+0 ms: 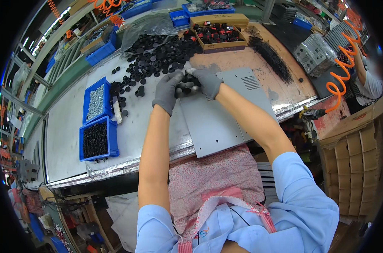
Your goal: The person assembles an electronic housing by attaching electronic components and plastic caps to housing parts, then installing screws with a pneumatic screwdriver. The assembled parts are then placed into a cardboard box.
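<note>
Both hands wear grey gloves and meet above the far edge of a grey metal panel (219, 122). Between them are several small black round caps (184, 86). My left hand (168, 90) is closed around some of these caps. From the other side, my right hand (206, 82) has its fingers bent onto the same bunch; exactly which caps each hand holds is partly hidden. A large heap of matching black caps (151, 55) spreads over the table just beyond, spilling from a clear plastic bag (147, 27). The panel has slots and small holes, and its near corner overhangs the table edge.
Left of the heap stand a blue bin of silver screws (95, 101) and a blue bin of black screws (99, 139). A cardboard box (221, 40) holds black-and-red parts. At right hang an orange coiled hose (337, 90) and a person's arm (360, 63); a divided carton (351, 168) stands below.
</note>
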Demonstrator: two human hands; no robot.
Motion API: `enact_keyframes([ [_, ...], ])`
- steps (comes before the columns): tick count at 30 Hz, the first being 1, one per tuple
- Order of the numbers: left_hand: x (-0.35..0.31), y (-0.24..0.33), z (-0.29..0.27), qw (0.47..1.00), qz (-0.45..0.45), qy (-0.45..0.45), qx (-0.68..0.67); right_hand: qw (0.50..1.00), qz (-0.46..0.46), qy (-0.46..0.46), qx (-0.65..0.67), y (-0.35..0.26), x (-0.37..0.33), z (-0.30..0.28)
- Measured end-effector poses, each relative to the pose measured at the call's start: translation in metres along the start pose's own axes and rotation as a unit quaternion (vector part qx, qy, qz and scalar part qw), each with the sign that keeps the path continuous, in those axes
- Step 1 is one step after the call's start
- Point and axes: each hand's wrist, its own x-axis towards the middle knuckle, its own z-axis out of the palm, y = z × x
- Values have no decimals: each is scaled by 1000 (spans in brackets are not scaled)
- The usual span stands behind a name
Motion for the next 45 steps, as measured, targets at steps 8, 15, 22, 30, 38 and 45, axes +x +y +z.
enact_keyframes([
  [8,-20,-11,6,994,-12,-22,105,997,57,-22,49,-2,-38,-12],
  [15,-27,-17,12,996,-31,-14,80,999,-27,-22,-32,17,-24,-50],
  [22,-39,-17,17,991,-49,-6,127,995,34,62,-74,-13,-33,-66],
  [30,-45,-17,18,1000,-23,7,18,826,-47,148,-542,-31,-30,-58],
  [38,-90,-15,-8,1000,-19,25,-1,922,-39,190,-336,-44,-54,-80],
  [45,-106,-19,25,996,-17,9,86,755,-171,207,-598,-22,-23,-83],
])
